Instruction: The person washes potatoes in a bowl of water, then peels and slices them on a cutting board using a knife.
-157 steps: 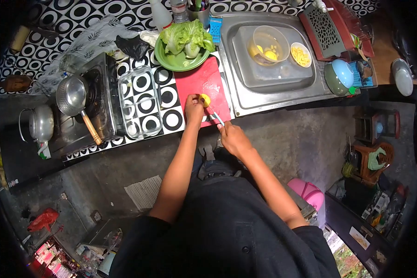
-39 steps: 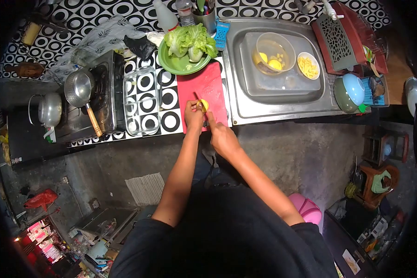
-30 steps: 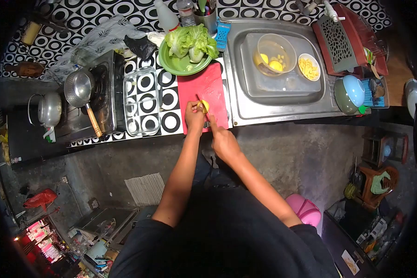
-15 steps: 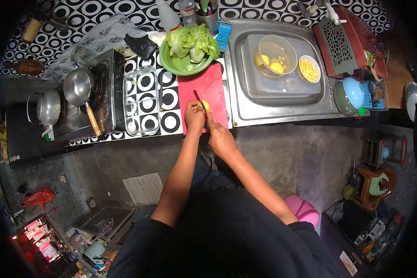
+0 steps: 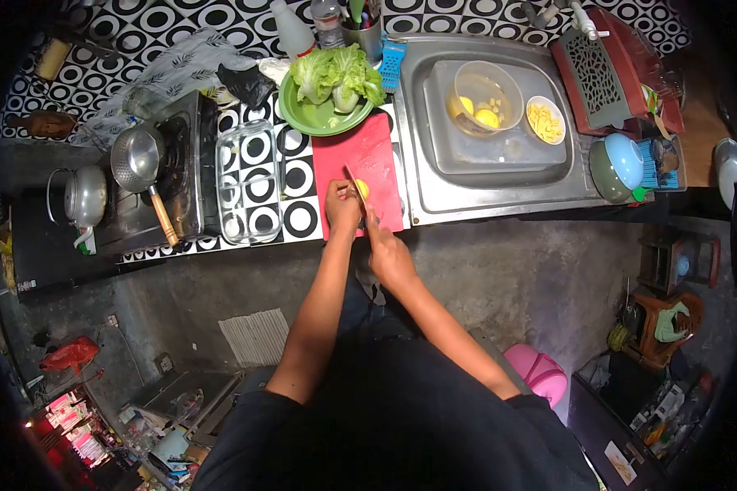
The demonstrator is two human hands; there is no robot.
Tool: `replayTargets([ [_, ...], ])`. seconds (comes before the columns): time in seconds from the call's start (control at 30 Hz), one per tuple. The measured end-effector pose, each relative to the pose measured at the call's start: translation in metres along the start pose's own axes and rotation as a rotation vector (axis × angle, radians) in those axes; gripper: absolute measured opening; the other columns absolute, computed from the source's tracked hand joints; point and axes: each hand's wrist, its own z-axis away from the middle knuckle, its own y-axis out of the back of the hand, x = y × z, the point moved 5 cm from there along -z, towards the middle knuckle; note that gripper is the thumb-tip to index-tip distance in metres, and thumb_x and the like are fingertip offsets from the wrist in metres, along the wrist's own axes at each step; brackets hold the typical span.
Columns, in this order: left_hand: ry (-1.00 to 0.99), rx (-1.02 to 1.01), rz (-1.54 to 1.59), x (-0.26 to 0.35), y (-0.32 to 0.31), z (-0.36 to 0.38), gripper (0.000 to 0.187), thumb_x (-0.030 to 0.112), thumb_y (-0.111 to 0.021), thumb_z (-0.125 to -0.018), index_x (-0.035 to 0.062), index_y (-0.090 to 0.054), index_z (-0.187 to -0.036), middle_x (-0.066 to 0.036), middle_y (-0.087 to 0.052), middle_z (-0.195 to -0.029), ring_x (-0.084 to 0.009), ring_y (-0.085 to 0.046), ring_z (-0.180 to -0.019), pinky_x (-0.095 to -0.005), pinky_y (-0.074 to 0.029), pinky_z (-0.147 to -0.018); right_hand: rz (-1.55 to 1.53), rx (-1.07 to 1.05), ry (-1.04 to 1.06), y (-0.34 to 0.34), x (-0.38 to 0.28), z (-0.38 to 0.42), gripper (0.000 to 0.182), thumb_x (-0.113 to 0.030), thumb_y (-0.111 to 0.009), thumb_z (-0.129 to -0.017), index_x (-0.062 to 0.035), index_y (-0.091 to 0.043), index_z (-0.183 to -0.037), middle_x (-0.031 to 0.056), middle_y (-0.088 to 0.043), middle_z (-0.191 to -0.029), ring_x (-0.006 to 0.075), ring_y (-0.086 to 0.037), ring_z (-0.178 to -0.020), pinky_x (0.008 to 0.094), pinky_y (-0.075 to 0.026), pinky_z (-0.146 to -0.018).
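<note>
While your left hand (image 5: pixel 343 206) is clamped on a yellow vegetable piece (image 5: pixel 363 190), your right hand (image 5: pixel 391 260) is closed around a knife (image 5: pixel 350 173), index finger stretched along it toward the blade. Piece is on the red cutting board (image 5: pixel 377 155), blade right against it; cut depth, can't tell. Beyond the board you've got lettuce (image 5: pixel 348 96) in a green bowl (image 5: pixel 313 124); left of it, a clear glass dish (image 5: pixel 250 236). On your right, a plastic tub (image 5: pixel 517 110) with yellow pieces, beside a small bowl (image 5: pixel 558 139) of yellow strips.
</note>
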Motion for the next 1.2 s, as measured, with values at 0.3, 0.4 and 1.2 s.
replayTargets([
  [0.3,-0.038,0.036,-0.051,-0.023,0.001,-0.016,0.009,0.011,-0.062,-0.097,0.0042,-0.060,-0.102,-0.010,-0.065,-0.094,-0.0170,-0.063,-0.084,-0.0308,-0.050,-0.073,-0.054,0.047,0.004,-0.004,-0.004,-0.020,0.086,0.008,-0.054,-0.077,-0.0035,-0.023,-0.156,0.0318,-0.061,-0.092,0.0499,-0.063,-0.079,0.0554,-0.052,-0.072],
  [0.4,0.049,0.007,0.101,-0.019,0.000,-0.010,0.010,0.012,-0.063,-0.097,0.0041,-0.060,-0.102,-0.011,-0.066,-0.096,-0.0181,-0.063,-0.087,-0.0316,-0.051,-0.075,-0.041,0.008,-0.015,-0.001,-0.002,-0.001,0.084,0.008,-0.053,-0.078,-0.0021,-0.023,-0.156,0.0322,-0.062,-0.093,0.0497,-0.063,-0.080,0.0555,-0.051,-0.073],
  [1.2,-0.057,0.066,-0.055,-0.016,0.002,-0.012,0.007,0.010,-0.064,-0.095,0.0029,-0.063,-0.097,-0.011,-0.069,-0.089,-0.0211,-0.066,-0.084,-0.0350,-0.052,-0.076,-0.156,0.013,-0.011,-0.003,0.002,-0.011,0.082,0.007,-0.050,-0.081,-0.0064,-0.021,-0.157,0.0312,-0.063,-0.095,0.0487,-0.063,-0.088,0.0548,-0.049,-0.080],
])
